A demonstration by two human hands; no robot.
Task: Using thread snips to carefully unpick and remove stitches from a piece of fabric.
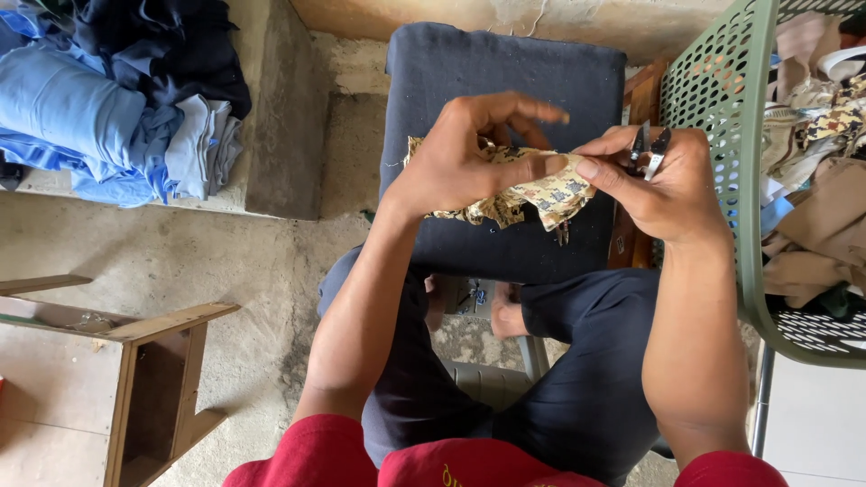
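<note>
- The left hand [469,158] grips a small piece of patterned cream-and-tan fabric [532,194], thumb and fingers closed on it, with the index finger stretched out above.
- The right hand [672,185] pinches the same fabric at its right edge with the thumb and also holds small metal thread snips [651,149], whose blades point up and away from the cloth.
- The fabric hangs between the two hands, over a dark blue cushion [505,72] just beyond them.
- Progress, as a judgement: the piece looks to be mid-handling, the snips not touching the cloth; how much trimming is done cannot be told.
- Right of the right hand, a green perforated plastic basket [722,90] holds a jumble of beige, tan and patterned fabric pieces.
- Far left of the left hand, blue and navy cloth [108,108] lies piled on a concrete ledge.
- Below left stands a wooden stool [153,361].
</note>
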